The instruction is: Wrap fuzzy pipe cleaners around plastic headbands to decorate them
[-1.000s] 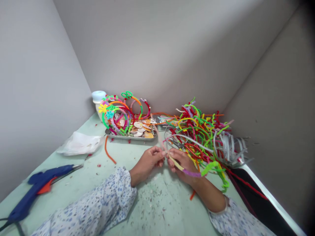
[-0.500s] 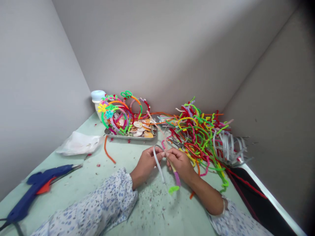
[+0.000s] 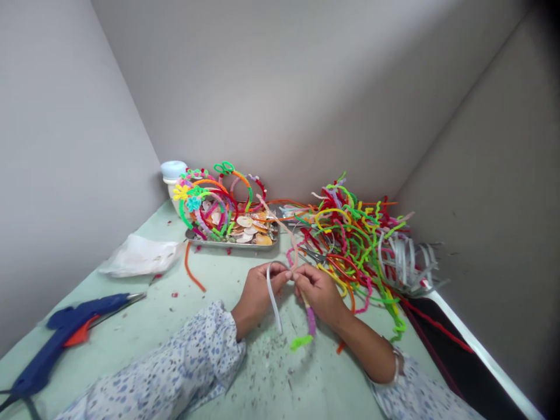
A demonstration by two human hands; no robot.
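Both my hands meet at the middle of the pale green table (image 3: 271, 373). My left hand (image 3: 258, 289) pinches a white plastic headband (image 3: 273, 297) whose free end curves down toward me. My right hand (image 3: 318, 291) pinches the same band where fuzzy pipe cleaner is wound on it; a yellow, purple and green length (image 3: 306, 326) hangs below my fingers, and a pink pipe cleaner (image 3: 280, 224) trails up and away from them.
A tangled heap of coloured pipe cleaners (image 3: 350, 233) lies right of my hands, with bare white headbands (image 3: 406, 262) beside it. Behind sits a metal tray (image 3: 231, 240) of shells and finished headbands (image 3: 210, 195). A blue glue gun (image 3: 65, 332) lies left, near crumpled white plastic (image 3: 140, 255).
The headband has turned: its wrapped purple and green end swung from pointing right to hanging down toward me, and the bare white end now shows under my left hand.
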